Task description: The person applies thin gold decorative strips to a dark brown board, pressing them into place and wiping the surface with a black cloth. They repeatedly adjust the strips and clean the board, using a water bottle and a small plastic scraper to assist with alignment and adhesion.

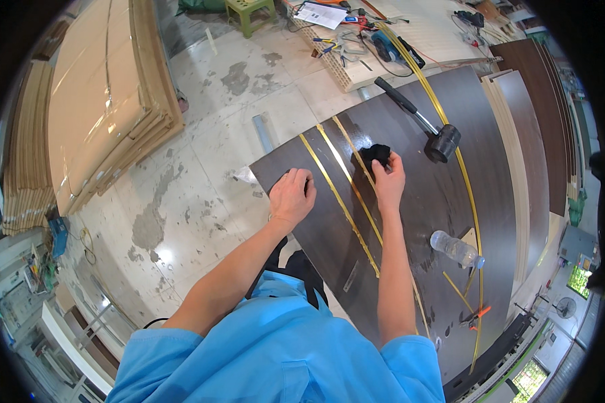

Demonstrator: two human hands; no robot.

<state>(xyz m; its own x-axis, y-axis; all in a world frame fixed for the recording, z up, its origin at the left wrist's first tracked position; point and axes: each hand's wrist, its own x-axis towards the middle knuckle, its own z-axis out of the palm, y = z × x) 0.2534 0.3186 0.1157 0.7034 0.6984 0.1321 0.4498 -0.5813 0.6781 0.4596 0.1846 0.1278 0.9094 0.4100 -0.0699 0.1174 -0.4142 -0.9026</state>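
A dark wood-grain panel (396, 248) lies in front of me, with gold strips (334, 191) running across it. Between the thumb and fingers of my right hand (390, 181) is a bunched black cloth (375, 155), held against the panel beside one of the strips. A wet-looking sheen shows around the cloth. My left hand (292, 196) rests at the panel's left edge with its fingers curled under; what they may hold is hidden. A black rubber mallet (444, 143) lies beyond my right hand, and a clear plastic bottle (457, 249) lies on its side to the right.
A long yellow strip (465, 181) curves along the panel's right part, near an orange-handled tool (476, 317). Wrapped boards (101, 101) are stacked on the left. Ahead, a pale bench (346, 74) carries power tools, pliers and paper. A green stool (250, 15) stands behind.
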